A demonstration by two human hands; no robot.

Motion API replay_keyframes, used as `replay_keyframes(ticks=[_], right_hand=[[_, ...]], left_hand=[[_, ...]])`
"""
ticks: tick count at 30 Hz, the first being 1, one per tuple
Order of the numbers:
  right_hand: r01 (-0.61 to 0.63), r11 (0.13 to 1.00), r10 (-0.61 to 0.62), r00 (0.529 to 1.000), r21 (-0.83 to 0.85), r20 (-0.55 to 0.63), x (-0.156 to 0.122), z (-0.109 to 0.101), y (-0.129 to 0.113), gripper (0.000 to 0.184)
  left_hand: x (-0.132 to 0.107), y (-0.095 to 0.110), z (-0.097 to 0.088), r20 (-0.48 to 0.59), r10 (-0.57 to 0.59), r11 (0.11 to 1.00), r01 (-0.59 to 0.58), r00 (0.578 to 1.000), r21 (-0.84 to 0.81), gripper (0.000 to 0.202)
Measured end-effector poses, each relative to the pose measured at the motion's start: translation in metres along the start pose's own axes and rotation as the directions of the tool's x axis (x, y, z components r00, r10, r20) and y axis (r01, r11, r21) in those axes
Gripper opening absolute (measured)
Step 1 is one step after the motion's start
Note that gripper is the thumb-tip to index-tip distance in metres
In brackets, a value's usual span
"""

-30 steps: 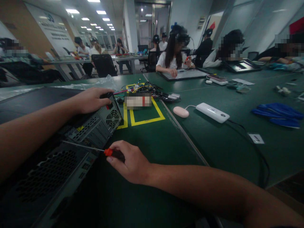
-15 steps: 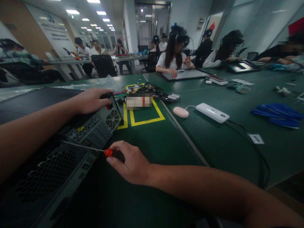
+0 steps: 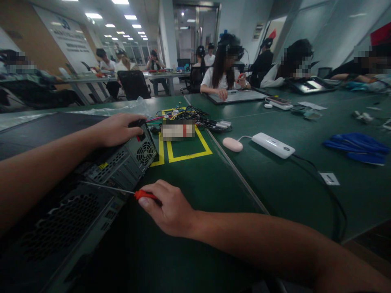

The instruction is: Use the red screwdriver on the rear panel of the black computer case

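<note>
A dark computer case (image 3: 100,179) lies on its side on the green table at my left, its rear panel with fan grille facing me. My left hand (image 3: 117,128) is curled over the case's top far corner, gripping it. My right hand (image 3: 166,207) is closed on a screwdriver (image 3: 128,191) with a red and black handle. The thin shaft points left, its tip against the rear panel of the case.
A yellow taped rectangle (image 3: 201,152) on the table holds a tangle of cables (image 3: 186,114). To the right lie a pink mouse (image 3: 232,143), a white box (image 3: 273,144) with a cord, and blue gloves (image 3: 357,145). Other people sit at the table's far side.
My right fingers have rolled over the screwdriver handle, hiding more of its black part. The left hand and case have not moved.
</note>
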State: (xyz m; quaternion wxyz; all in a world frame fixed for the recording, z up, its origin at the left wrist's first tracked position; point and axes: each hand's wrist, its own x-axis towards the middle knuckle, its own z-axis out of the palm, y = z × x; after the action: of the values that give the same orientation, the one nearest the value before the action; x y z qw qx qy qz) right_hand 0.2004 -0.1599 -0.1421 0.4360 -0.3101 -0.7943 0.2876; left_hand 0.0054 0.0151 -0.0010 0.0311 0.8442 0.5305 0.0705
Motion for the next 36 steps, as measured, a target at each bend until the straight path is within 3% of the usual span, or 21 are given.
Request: replay_keyframes(ticks=[8, 15, 25, 36], right_hand=[[-0.020, 0.998, 0.022, 0.999, 0.065, -0.028, -0.003, 0.002, 0.001, 0.039], [-0.019, 0.998, 0.020, 1.000, 0.057, -0.015, -0.002, 0.003, 0.002, 0.019], [-0.051, 0.996, 0.051, 0.999, 0.074, 0.005, -0.001, 0.002, 0.000, 0.018], [-0.027, 0.995, 0.028, 1.000, 0.099, -0.006, -0.002, 0.002, 0.002, 0.020]], left_hand=[[0.002, -0.005, 0.002, -0.006, -0.004, 1.000, 0.004, 1.000, -0.006, 0.078], [-0.002, 0.005, -0.002, 0.031, -0.024, 1.000, 0.023, 0.999, 0.018, 0.082], [-0.002, 0.004, 0.000, 0.001, -0.006, 1.000, 0.006, 1.000, 0.017, 0.075], [-0.003, 0.007, -0.002, 0.016, -0.021, 1.000, 0.021, 1.000, 0.020, 0.080]])
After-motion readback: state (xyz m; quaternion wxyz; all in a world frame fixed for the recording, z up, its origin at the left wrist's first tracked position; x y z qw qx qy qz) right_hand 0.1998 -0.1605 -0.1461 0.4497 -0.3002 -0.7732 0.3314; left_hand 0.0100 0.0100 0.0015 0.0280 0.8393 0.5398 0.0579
